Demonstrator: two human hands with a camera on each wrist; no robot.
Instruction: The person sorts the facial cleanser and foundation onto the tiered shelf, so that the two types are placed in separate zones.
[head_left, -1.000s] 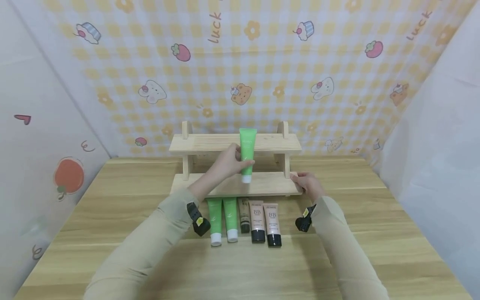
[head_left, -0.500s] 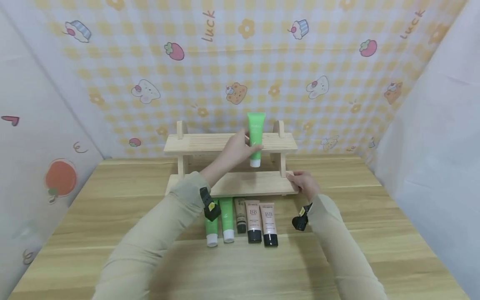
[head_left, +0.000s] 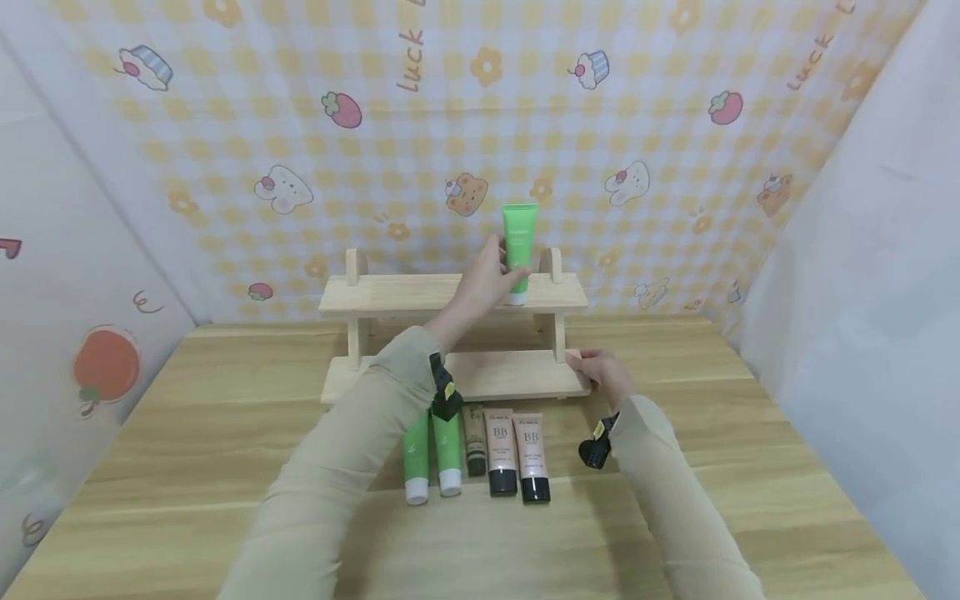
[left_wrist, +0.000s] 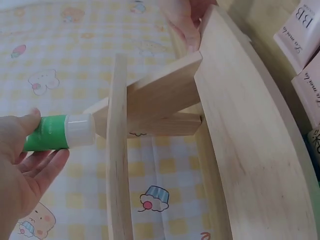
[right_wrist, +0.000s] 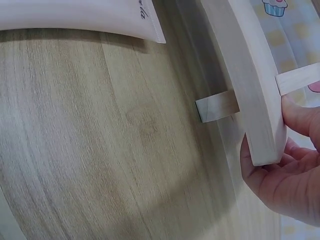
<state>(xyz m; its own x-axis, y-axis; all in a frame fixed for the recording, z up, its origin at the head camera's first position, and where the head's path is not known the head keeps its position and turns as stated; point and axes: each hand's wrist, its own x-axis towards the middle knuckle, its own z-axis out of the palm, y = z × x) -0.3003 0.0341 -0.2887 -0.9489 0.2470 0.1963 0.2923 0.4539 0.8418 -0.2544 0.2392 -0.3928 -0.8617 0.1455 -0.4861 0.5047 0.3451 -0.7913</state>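
Note:
My left hand [head_left: 483,279] grips a green squeeze tube [head_left: 519,237] upright, its white cap [left_wrist: 80,130] pointing down just above the top board of a two-tier wooden shelf [head_left: 405,292]. In the left wrist view the cap is close to that board's edge; whether they touch I cannot tell. My right hand [head_left: 603,372] pinches the right end of the lower board [head_left: 517,375], thumb on top and fingers underneath, as the right wrist view [right_wrist: 285,170] shows.
In front of the shelf lie two green tubes [head_left: 447,450], a small brown tube [head_left: 475,442] and two pink BB cream tubes [head_left: 501,450], caps toward me. A patterned cloth [head_left: 420,150] hangs behind the wooden table [head_left: 247,417].
The left hand has carried the green tube up, back and to the right, from in front of the shelf to over its top board. The right hand keeps its hold on the lower board.

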